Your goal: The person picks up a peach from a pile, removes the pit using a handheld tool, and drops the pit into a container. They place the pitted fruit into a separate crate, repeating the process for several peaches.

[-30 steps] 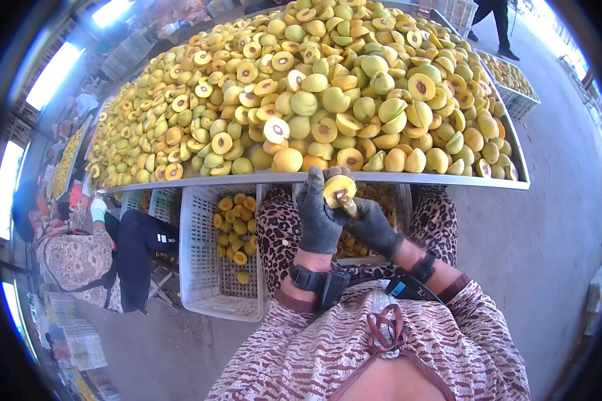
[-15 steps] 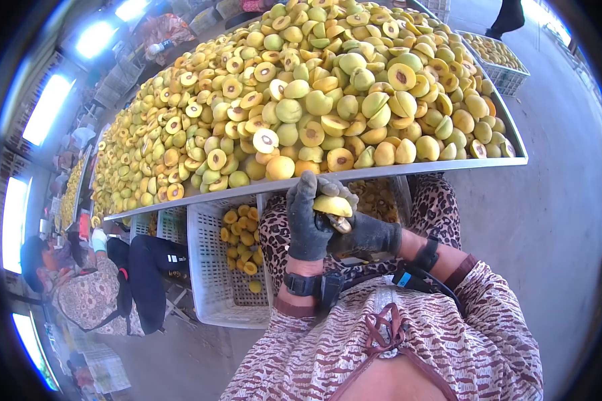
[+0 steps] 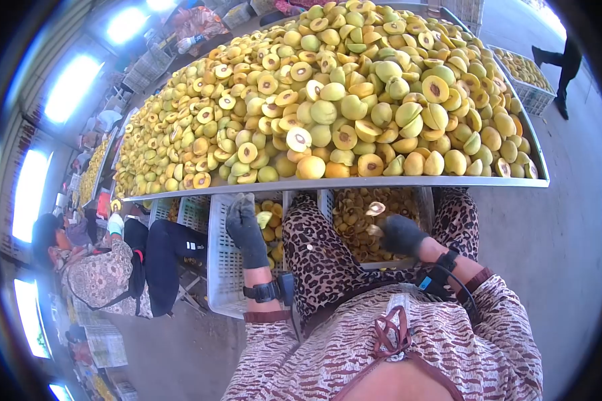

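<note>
Below the tray (image 3: 354,182), fruit half (image 3: 263,218) beside left hand (image 3: 246,230) fingertips, right hand (image 3: 403,235) apart; both grips unclear.

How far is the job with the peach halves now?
Far from finished, I judge. Done: pitted-looking halves in the white crate; pits and scraps lie between the knees. In hand: a pale peach half beside the left hand; the right hand's hold is blurred. Remaining: the big heap, many halves showing brown centres.

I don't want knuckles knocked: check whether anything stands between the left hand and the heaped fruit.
Yes: the table's metal front rim runs between the left hand and the heaped fruit, so it would likely have to go over. Nothing else visible does.
</note>
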The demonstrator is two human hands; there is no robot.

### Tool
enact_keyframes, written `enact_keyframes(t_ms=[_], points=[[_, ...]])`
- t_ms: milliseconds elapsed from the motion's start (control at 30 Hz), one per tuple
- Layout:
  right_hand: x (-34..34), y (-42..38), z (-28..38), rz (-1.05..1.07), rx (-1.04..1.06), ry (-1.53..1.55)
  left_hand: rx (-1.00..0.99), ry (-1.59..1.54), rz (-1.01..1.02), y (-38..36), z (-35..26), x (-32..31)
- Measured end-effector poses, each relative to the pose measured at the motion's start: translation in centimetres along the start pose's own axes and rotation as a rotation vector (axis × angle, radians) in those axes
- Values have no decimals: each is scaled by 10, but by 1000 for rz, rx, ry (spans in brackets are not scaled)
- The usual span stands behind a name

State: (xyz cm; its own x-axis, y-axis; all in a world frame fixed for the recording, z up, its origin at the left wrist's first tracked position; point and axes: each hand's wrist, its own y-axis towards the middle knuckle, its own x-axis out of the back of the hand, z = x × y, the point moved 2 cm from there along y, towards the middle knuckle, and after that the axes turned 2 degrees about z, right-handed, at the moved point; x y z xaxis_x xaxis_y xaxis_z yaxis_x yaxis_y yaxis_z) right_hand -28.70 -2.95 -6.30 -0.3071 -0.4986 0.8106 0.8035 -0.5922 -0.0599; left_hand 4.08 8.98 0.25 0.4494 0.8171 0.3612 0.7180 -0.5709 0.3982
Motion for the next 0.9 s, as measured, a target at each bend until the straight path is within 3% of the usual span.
enact_keyframes(t_ms=[33,100,167,233,333,433,533,600,633,667,733,800,867,900], points=[[2,2,1,-5,3,-8,-5,-7,-5,8,-4,-8],[10,0,3,-16,-129,605,-313,306,82,13,-28,-41],[18,4,17,16,-93,681,-385,380,160,14,-54,-84],[24,8,24,30,-52,747,-264,633,353,14,-67,-122],[30,-1,23,-29,-70,512,-99,846,417,19,-78,-148],[38,-13,23,-142,-2,594,-165,585,387,32,-37,-136],[56,-13,32,-192,-100,768,-192,321,267,30,-38,-122],[57,-8,38,-239,13,641,130,-461,240,20,-55,-110],[55,-5,42,-229,13,650,-70,-439,262,21,-50,-109],[54,0,48,-222,22,662,-65,-429,258,16,-57,-103],[55,10,58,-220,36,676,287,-944,521,-7,-96,-94],[61,14,67,-310,133,582,-305,-264,338,-25,-121,-91],[55,18,63,-309,96,572,569,-1170,614,-36,-95,-113],[52,16,60,-298,71,560,619,-1156,562,-46,-99,-117]])
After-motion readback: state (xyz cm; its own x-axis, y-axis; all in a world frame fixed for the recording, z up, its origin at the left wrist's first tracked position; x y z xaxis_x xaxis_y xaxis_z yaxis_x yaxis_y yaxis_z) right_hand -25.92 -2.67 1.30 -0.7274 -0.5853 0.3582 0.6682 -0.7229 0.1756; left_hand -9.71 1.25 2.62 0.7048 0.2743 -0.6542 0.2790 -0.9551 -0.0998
